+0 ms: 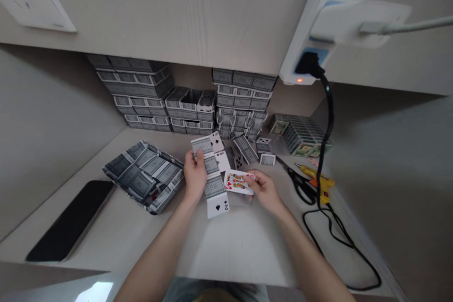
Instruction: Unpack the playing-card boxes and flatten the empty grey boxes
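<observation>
My left hand (195, 170) grips a strip of joined playing cards (215, 186), its thumb on the patterned backs. Faces with spades show along the strip's right side and at its lower end, where a two of spades is visible. In my right hand (264, 188) is a king of hearts card (236, 181), face up, pinched at its right end. The king's left edge meets or overlaps the strip; I cannot tell whether they are joined. Behind the hands lie loose playing cards (246, 148), some folded.
A box built of cards (141, 170) sits left, beside a black phone-like slab (71, 219). Stacked card boxes (244, 96) line the back. Packs of cards (306, 134) stand back right. Scissors (300, 186), a yellow glue gun (323, 186) and its black cable (331, 104) lie right.
</observation>
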`<action>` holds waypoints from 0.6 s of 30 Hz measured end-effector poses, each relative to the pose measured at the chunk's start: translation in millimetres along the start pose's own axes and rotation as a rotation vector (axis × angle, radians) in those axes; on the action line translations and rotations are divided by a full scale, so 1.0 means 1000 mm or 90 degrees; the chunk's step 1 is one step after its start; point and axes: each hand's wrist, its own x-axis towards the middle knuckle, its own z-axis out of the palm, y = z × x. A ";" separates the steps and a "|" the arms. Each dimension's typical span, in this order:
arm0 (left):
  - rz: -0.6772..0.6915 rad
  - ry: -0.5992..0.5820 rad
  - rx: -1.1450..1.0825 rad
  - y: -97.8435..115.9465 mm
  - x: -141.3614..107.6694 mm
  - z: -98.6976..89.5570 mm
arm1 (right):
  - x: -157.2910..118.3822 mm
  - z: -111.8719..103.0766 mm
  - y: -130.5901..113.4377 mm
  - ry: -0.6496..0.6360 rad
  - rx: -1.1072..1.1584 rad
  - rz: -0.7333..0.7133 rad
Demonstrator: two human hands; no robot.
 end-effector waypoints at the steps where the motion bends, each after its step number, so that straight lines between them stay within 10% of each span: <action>1: 0.001 0.000 0.008 0.000 0.000 0.000 | 0.000 0.001 0.001 -0.012 -0.001 0.004; 18: 0.083 -0.105 0.208 0.006 -0.012 0.002 | 0.001 -0.004 0.009 -0.138 -0.068 0.006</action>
